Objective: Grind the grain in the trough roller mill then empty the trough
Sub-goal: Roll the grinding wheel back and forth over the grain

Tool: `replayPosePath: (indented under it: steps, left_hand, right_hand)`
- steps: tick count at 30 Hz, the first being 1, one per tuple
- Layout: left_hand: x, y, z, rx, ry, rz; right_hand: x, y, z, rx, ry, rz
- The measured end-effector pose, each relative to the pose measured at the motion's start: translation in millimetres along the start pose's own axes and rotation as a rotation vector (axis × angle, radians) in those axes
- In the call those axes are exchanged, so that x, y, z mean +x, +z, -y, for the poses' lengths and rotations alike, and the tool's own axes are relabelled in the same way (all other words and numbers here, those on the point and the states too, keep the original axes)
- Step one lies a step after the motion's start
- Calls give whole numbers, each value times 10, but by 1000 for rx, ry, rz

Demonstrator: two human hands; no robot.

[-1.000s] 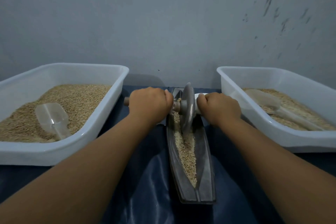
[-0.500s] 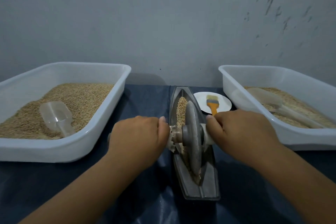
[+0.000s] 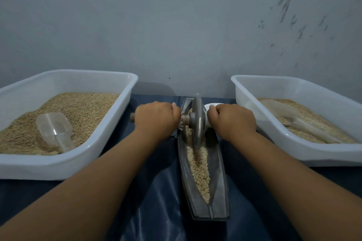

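A long dark metal trough [image 3: 219, 191] lies lengthwise on the dark blue cloth, holding a strip of pale grain [image 3: 198, 168]. A grey roller wheel [image 3: 196, 121] stands upright in the trough near its far end. My left hand [image 3: 156, 118] is closed around the axle handle on the wheel's left side; the wooden handle end pokes out past my fist. My right hand [image 3: 232, 119] grips the handle on the wheel's right side. Both arms are stretched forward.
A white tub [image 3: 64, 166] of grain with a clear plastic scoop [image 3: 53, 130] sits on the left. A second white tub [image 3: 293, 148] with grain and a scoop [image 3: 290, 117] sits on the right. A white dish [image 3: 211, 106] peeks out behind my right hand. A grey wall stands behind.
Both hands pushed the roller wheel from the near end of the trough to the far end. The dish with the brush is now mostly hidden behind my right hand.
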State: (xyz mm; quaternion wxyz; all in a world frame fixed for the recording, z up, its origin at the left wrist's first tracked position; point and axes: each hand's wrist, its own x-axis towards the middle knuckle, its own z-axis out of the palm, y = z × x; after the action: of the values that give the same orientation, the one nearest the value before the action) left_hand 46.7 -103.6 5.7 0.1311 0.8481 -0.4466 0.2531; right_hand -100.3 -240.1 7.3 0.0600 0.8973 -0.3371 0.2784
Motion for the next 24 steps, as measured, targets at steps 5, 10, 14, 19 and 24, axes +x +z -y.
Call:
replayPosePath:
  steps: [5, 10, 14, 19, 24]
  left_hand:
    - [-505, -263, 25, -41, 37, 27]
    - [-808, -494, 43, -106, 60, -46]
    - [-630, -333, 28, -67, 35, -32]
    - [-149, -1, 41, 112, 98, -22]
    - [76, 39, 34, 121, 161, 37]
  right_hand:
    - [-435, -384, 38, -4, -58, 154]
    - [-744, -742, 7, 3, -125, 228]
    - [-605, -538, 57, -16, -77, 164]
    - [-157, -102, 42, -9, -14, -18]
    - [22, 23, 5, 19, 23, -20]
